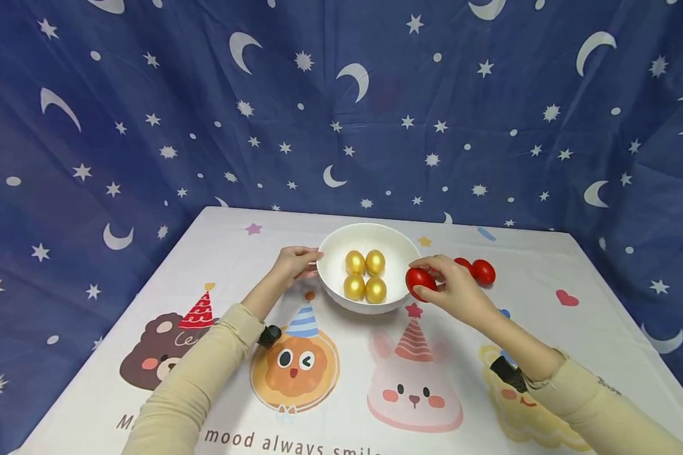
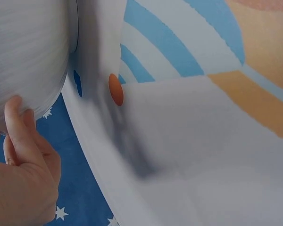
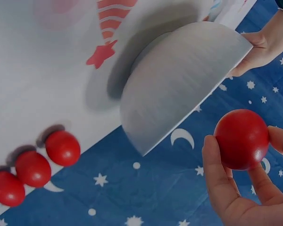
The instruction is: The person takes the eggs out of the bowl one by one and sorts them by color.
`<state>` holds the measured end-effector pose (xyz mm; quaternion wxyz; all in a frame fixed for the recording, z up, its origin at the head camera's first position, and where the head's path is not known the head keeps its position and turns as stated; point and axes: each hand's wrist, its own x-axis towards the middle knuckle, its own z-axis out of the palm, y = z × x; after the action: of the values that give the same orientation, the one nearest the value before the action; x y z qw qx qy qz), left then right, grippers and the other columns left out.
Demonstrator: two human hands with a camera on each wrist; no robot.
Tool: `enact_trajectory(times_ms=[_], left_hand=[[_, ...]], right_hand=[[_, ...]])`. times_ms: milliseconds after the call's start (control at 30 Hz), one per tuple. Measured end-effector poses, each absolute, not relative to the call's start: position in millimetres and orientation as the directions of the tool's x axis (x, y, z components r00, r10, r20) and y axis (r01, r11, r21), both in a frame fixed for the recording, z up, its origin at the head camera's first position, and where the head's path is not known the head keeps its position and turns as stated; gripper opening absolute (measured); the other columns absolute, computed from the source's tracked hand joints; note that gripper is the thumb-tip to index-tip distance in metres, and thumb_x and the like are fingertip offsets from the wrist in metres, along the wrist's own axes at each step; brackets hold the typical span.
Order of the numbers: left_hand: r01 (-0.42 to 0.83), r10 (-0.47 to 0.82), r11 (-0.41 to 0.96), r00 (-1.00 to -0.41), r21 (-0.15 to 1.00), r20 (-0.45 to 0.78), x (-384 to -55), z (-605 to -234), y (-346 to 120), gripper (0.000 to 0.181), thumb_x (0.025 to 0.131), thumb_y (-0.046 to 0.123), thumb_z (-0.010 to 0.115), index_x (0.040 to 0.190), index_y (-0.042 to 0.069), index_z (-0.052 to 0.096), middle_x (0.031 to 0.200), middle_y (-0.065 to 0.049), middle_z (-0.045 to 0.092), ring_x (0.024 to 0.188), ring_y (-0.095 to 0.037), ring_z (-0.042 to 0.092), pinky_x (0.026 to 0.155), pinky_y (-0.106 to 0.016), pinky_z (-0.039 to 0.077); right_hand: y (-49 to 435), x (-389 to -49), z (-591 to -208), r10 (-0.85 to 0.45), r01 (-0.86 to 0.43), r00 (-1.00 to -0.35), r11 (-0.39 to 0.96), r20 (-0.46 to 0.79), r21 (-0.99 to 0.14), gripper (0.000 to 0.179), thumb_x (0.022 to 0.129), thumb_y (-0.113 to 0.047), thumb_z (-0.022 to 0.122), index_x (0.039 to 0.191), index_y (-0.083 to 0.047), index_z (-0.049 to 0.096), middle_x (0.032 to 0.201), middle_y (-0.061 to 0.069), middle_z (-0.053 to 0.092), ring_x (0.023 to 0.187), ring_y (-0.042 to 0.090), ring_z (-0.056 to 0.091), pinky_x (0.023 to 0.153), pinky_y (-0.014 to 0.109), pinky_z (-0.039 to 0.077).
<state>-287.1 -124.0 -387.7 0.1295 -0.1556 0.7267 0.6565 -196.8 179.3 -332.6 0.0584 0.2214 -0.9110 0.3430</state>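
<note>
A white bowl (image 1: 395, 249) stands at the back middle of the table, with several gold eggs (image 1: 354, 287) grouped inside. My left hand (image 1: 296, 265) pinches its left rim, thumb on top and fingers against the outer wall (image 2: 28, 61). Between the thumb and fingertips of my right hand (image 1: 455, 292) is a red egg (image 3: 241, 140). In the head view this egg overlaps the bowl's right rim; the right wrist view has it apart from the bowl, beyond the rim. Three more red eggs (image 3: 33, 168) lie in a row on the table, partly hidden behind my right hand in the head view.
A white tablecloth (image 1: 330, 430) printed with cartoon figures and lettering covers the table. Behind and beside it hangs a dark blue curtain (image 1: 296, 126) with moons and stars. Both wrists carry a small black camera mount (image 1: 269, 336).
</note>
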Motion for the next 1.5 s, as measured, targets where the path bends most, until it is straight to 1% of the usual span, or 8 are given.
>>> enact_trajectory(times_ms=[267,400,567,633,767,1033,1367,1500], left_hand=[[-0.403,-0.061,0.095,-0.915,0.910,-0.399,-288.6,-386.1,-124.0,0.037,0.089,0.017,0.066,0.123,0.005,0.061,0.124,-0.019,0.061,0.069,-0.008,0.067,0.066,-0.019,0.061],[-0.399,-0.051,0.087,-0.917,0.913,-0.396,-287.6,-388.0,-122.7,0.036,0.089,0.017,0.066,0.122,0.003,0.061,0.122,-0.020,0.062,0.066,-0.008,0.066,0.066,-0.019,0.061],[-0.397,-0.042,0.091,-0.918,0.913,-0.395,-286.1,-389.6,-123.6,0.038,0.089,0.018,0.066,0.123,0.003,0.060,0.123,-0.019,0.061,0.080,-0.015,0.070,0.071,-0.022,0.062],[-0.387,-0.035,0.090,-0.922,0.918,-0.386,-285.5,-389.1,-124.9,0.037,0.088,0.018,0.067,0.122,0.003,0.061,0.121,-0.019,0.062,0.088,-0.018,0.070,0.074,-0.023,0.062],[-0.350,-0.016,0.079,-0.937,0.933,-0.350,-283.3,-386.5,-126.4,0.034,0.086,0.019,0.070,0.115,0.002,0.065,0.111,-0.016,0.067,0.083,-0.017,0.071,0.072,-0.022,0.062],[-0.370,-0.026,0.082,-0.929,0.925,-0.369,-288.4,-388.4,-126.6,0.038,0.090,0.017,0.065,0.124,0.000,0.059,0.125,-0.020,0.060,0.080,-0.013,0.070,0.069,-0.020,0.061],[-0.382,-0.037,0.089,-0.924,0.920,-0.380,-287.5,-388.2,-124.3,0.039,0.090,0.017,0.064,0.126,0.002,0.058,0.126,-0.021,0.059,0.075,-0.010,0.068,0.069,-0.020,0.061],[-0.385,-0.032,0.092,-0.923,0.919,-0.383,-286.9,-388.5,-124.7,0.039,0.090,0.018,0.064,0.126,0.003,0.058,0.126,-0.021,0.059,0.075,-0.010,0.068,0.071,-0.020,0.061]], right_hand=[[201.7,-188.0,-328.8,-0.319,-0.417,-0.909,0.681,0.268,-0.602,0.037,0.079,0.001,0.071,0.115,-0.001,0.062,0.108,0.019,0.062,0.095,0.034,0.061,0.077,0.045,0.062],[214.1,-180.1,-331.5,-0.283,-0.368,-0.930,0.704,0.236,-0.608,0.038,0.080,-0.002,0.071,0.117,0.000,0.061,0.109,0.021,0.062,0.092,0.035,0.063,0.069,0.039,0.063],[232.7,-176.8,-336.0,-0.225,-0.304,-0.952,0.737,0.205,-0.604,0.040,0.080,-0.005,0.073,0.117,0.001,0.060,0.108,0.024,0.062,0.091,0.037,0.063,0.065,0.035,0.063],[241.2,-177.7,-336.7,-0.194,-0.262,-0.965,0.746,0.176,-0.613,0.041,0.081,-0.008,0.073,0.119,0.001,0.059,0.113,0.026,0.060,0.095,0.040,0.061,0.066,0.036,0.063],[257.5,-179.8,-337.5,-0.137,-0.181,-0.983,0.749,0.119,-0.638,0.043,0.085,-0.013,0.070,0.123,0.002,0.056,0.119,0.029,0.055,0.101,0.045,0.057,0.068,0.038,0.063],[282.7,-186.5,-347.7,-0.081,-0.127,-0.992,0.754,0.101,-0.644,0.044,0.087,-0.017,0.068,0.124,0.004,0.055,0.117,0.032,0.056,0.098,0.046,0.058,0.069,0.038,0.063],[314.9,-202.0,-359.9,0.009,-0.020,-0.999,0.769,0.042,-0.639,0.045,0.088,-0.014,0.066,0.126,0.007,0.052,0.121,0.038,0.050,0.102,0.053,0.055,0.077,0.050,0.060],[324.0,-210.9,-365.7,0.026,0.000,-0.999,0.768,0.031,-0.641,0.045,0.089,-0.011,0.064,0.126,0.009,0.050,0.122,0.039,0.048,0.103,0.053,0.052,0.076,0.048,0.061]])
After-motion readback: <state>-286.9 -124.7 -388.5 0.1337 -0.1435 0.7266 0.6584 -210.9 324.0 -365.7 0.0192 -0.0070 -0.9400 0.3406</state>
